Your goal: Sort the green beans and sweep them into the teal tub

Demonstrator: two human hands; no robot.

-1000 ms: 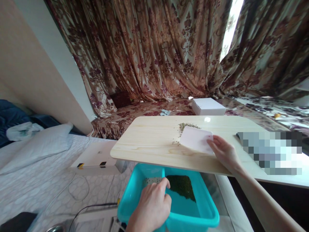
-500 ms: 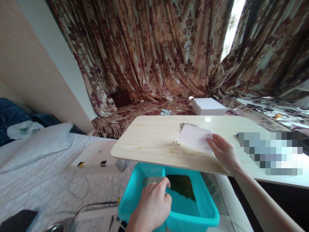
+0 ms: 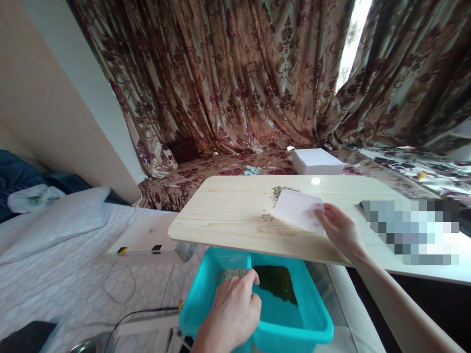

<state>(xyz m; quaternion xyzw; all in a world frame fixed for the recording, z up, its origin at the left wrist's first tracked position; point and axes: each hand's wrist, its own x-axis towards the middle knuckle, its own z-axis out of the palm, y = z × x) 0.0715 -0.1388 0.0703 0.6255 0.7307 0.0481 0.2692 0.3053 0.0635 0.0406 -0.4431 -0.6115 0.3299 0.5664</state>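
Observation:
My right hand (image 3: 339, 230) pinches the right end of a thin white sheet (image 3: 298, 210), tilted over the wooden table top (image 3: 221, 206). Small greenish-brown grains (image 3: 281, 192) lie along the sheet's far left edge, and a few are scattered on the wood to its left. Below the table edge, my left hand (image 3: 231, 309) is closed over the divider of a teal basin (image 3: 322, 318), its fingers partly hidden. In the basin's right compartment lies a heap of dark green grains (image 3: 275, 283). Pale grains with dark specks (image 3: 231, 273) show in the left compartment.
A white box (image 3: 318, 162) stands behind the table, and a pixelated object (image 3: 412, 233) lies on its right end. To the left are a bed with a pillow (image 3: 62, 220), a white case (image 3: 147, 235) and a black cable (image 3: 143, 310). Patterned curtains hang behind.
The white sheet seems to have shifted very slightly to the right at its left edge. My left hand stays at the basin's divider.

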